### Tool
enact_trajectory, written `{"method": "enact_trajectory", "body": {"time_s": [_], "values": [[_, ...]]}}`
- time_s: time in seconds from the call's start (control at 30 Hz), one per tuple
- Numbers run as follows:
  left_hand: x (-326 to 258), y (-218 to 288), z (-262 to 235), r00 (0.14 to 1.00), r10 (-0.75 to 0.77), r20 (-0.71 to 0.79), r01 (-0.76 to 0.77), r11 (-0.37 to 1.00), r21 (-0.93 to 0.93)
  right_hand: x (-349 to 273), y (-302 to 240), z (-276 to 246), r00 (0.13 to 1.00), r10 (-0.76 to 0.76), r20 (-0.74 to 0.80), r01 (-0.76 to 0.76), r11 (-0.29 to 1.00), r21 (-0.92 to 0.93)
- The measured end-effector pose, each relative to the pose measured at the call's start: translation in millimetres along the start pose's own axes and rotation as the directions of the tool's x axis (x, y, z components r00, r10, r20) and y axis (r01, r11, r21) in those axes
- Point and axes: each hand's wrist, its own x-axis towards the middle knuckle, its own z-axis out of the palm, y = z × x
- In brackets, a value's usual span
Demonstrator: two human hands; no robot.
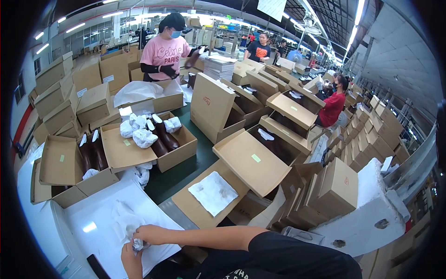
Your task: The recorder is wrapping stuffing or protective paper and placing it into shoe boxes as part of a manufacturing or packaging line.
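Over a white glossy tabletop (88, 207), both my hands are closed on a crumpled sheet of white tissue paper (124, 218). My right hand (147, 235) grips it from above, its forearm crossing from the right. Just below, my left hand (132, 261) pinches the bunched lower end. Part of the paper spreads loosely beyond my fingers. Behind the tabletop stands an open cardboard box (179, 153) with dark brown boots (166, 137) and wads of white paper (144, 138). To its left, another open box (95, 182) holds a second dark brown pair (98, 153).
A cardboard piece (186, 200) bearing a flat white sheet (213, 193) lies right of the tabletop. Open boxes (253, 160) crowd the green work surface (197, 149). A co-worker (169, 51) in pink holds a boot across it. Stacked boxes (334, 188) stand at right.
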Motion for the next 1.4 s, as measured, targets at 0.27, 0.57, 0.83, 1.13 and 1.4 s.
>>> {"method": "enact_trajectory", "body": {"time_s": [0.27,0.57,0.83,1.13,1.4], "values": [[14,-3,-1,0.996,0.053,-0.066,-0.053,0.999,-0.004,-5,-44,-33,0.917,0.334,0.218,-0.385,0.885,0.264],[62,-18,-10,0.992,-0.029,0.123,0.056,0.973,-0.223,-11,-11,22,0.980,0.044,-0.194,-0.112,0.928,-0.355],[52,-39,-15,0.974,-0.211,0.080,0.208,0.977,0.040,55,-6,-7,0.976,0.206,0.066,-0.181,0.945,-0.272],[23,66,-21,0.983,0.071,-0.172,-0.040,0.983,0.177,108,11,-21,0.872,0.436,0.222,-0.350,0.873,-0.341],[44,36,26,0.955,0.186,-0.231,-0.109,0.945,0.309,137,40,-44,0.641,0.684,0.348,-0.519,0.721,-0.459]]}}
